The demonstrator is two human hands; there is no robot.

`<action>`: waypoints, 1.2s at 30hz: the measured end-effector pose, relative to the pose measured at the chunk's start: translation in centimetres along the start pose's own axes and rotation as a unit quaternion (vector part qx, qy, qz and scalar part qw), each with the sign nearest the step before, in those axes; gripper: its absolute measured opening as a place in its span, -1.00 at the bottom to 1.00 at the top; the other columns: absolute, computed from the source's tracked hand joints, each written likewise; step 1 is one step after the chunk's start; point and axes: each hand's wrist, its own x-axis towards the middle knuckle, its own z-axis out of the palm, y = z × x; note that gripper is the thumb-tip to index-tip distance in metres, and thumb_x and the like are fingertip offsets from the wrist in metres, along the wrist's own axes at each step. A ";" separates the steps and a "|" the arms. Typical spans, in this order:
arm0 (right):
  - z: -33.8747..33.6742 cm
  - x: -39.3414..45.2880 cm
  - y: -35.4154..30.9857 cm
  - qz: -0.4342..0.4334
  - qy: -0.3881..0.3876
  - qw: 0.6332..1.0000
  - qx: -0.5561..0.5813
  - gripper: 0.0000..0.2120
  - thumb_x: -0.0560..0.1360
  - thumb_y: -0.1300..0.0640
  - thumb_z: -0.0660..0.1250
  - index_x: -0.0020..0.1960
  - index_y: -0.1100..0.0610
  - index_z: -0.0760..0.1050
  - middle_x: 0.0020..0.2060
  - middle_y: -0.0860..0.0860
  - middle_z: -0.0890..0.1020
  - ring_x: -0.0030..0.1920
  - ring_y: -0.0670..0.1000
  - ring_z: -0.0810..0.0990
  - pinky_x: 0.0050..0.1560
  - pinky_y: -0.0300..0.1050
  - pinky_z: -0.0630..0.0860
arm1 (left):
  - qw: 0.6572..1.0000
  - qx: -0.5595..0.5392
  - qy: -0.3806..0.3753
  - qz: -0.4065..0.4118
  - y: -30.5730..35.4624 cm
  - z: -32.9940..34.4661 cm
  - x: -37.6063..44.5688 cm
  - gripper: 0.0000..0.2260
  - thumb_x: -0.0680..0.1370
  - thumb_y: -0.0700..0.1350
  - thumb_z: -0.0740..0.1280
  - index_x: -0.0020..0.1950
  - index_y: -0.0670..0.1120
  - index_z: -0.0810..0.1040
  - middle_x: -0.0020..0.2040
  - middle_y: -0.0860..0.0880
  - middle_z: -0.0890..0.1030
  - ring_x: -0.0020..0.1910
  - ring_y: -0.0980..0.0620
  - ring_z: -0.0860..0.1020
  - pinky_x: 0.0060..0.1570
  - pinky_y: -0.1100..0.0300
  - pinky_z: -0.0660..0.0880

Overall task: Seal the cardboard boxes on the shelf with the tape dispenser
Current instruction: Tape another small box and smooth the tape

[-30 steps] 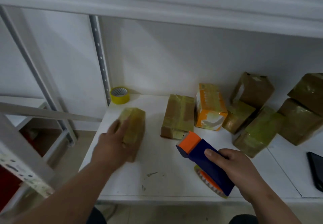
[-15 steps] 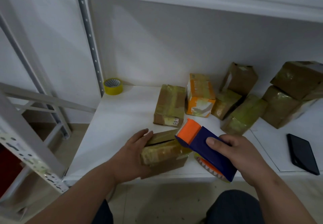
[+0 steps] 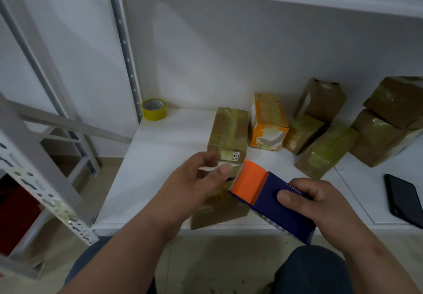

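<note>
white sticker (image 3: 235,156) on taped cardboard box (image 3: 230,131), reads "402"

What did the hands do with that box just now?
The left hand dragged the small taped cardboard box from the shelf's left side to its front edge, beside the orange-and-blue tape dispenser. The right hand kept gripping the dispenser. The other boxes stayed.

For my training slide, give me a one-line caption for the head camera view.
Right hand holds orange-and-blue tape dispenser at small brown cardboard box on white shelf, left hand above it.
</note>
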 end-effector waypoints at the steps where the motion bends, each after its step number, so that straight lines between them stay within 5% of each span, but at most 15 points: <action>1: 0.0 -0.1 -0.1 -0.004 -0.005 1.000 0.009 -0.36 0.07 -0.51 0.39 -0.37 0.10 0.52 -0.48 0.06 0.56 -0.47 -0.05 0.50 -0.41 -0.28 0.37 | 0.999 -0.031 -0.024 -0.023 0.1 0.3 -0.1 -0.47 0.35 0.41 0.35 0.21 0.18 0.54 0.11 0.14 0.63 0.13 0.09 0.58 0.04 0.15 0.51; 3: 0.1 -0.3 -0.5 -0.011 -0.018 1.000 0.022 -0.37 0.06 -0.53 0.40 -0.39 0.07 0.52 -0.50 0.01 0.54 -0.48 -0.07 0.49 -0.42 -0.30 0.36 | 0.994 -0.073 -0.048 -0.059 0.0 0.7 -0.3 -0.55 0.37 0.34 0.37 0.11 0.08 0.62 0.03 0.03 0.68 0.08 -0.03 0.61 0.14 0.01 0.53; 6: 0.2 -0.7 -0.6 -0.014 -0.040 0.999 0.029 -0.40 0.06 -0.53 0.41 -0.41 0.03 0.52 -0.49 0.02 0.54 -0.47 -0.07 0.49 -0.42 -0.27 0.35 | 0.987 -0.121 -0.061 -0.083 -0.5 0.7 -0.8 -0.83 0.50 0.06 0.37 -0.12 -0.01 0.67 -0.15 -0.08 0.66 -0.14 -0.06 0.55 -0.06 0.05 0.48; 10: 0.5 -1.1 -0.6 -0.018 -0.068 0.997 -0.011 -0.40 0.09 -0.51 0.39 -0.36 0.05 0.55 -0.46 0.06 0.57 -0.45 -0.07 0.52 -0.41 -0.28 0.37 | 0.987 -0.122 -0.036 -0.094 -1.7 0.5 -1.3 -0.77 0.57 -0.17 0.33 -0.28 -0.04 0.61 -0.28 -0.11 0.61 -0.24 -0.06 0.52 -0.13 0.06 0.52; 16: 1.7 -0.8 -1.1 -0.014 -0.094 0.993 -0.067 -0.48 0.15 -0.40 0.36 -0.29 0.07 0.56 -0.45 0.01 0.58 -0.45 -0.12 0.52 -0.42 -0.34 0.36 | 0.997 -0.042 0.043 -0.055 -2.3 0.2 -2.6 -0.83 0.59 -0.21 0.29 -0.19 -0.16 0.56 -0.37 -0.04 0.58 -0.39 0.13 0.52 -0.36 0.36 0.43; 21: 2.1 -0.1 -3.0 -0.025 -0.123 0.987 -0.098 -0.55 0.19 -0.44 0.37 -0.27 -0.06 0.56 -0.41 -0.08 0.61 -0.44 -0.18 0.54 -0.43 -0.37 0.38 | 0.986 0.108 0.127 0.004 -2.2 -0.9 -3.1 -0.83 0.57 -0.16 0.30 -0.22 -0.04 0.54 -0.39 0.06 0.57 -0.43 0.24 0.45 -0.43 0.45 0.35; 26: 1.3 1.5 -6.0 -0.070 -0.155 0.973 -0.154 -0.54 0.16 -0.47 0.34 -0.20 -0.13 0.54 -0.38 -0.16 0.62 -0.43 -0.21 0.55 -0.43 -0.36 0.41 | 0.988 0.034 0.151 0.015 -1.1 -1.9 -4.0 -0.81 0.57 -0.15 0.28 -0.24 -0.10 0.54 -0.49 0.08 0.47 -0.46 0.19 0.39 -0.42 0.42 0.34; 30: -1.2 3.1 -7.0 -0.052 -0.140 0.966 -0.211 -0.58 0.24 -0.38 0.35 -0.29 -0.02 0.56 -0.42 -0.13 0.62 -0.46 -0.18 0.56 -0.44 -0.34 0.42 | 0.964 -0.135 0.227 -0.039 -2.2 -5.5 -3.0 -0.86 0.57 -0.18 0.30 -0.15 -0.23 0.52 -0.40 -0.01 0.42 -0.37 0.01 0.34 -0.24 0.10 0.35; 36: -2.7 7.4 -8.0 0.038 -0.162 0.950 -0.265 -0.40 0.14 -0.43 0.35 -0.23 0.11 0.63 -0.40 0.01 0.67 -0.44 -0.07 0.60 -0.41 -0.23 0.41 | 0.953 -0.174 0.229 -0.095 -5.6 -5.2 -0.2 -0.80 0.56 -0.22 0.35 -0.28 -0.15 0.48 -0.45 0.00 0.40 -0.46 0.08 0.28 -0.43 0.20 0.25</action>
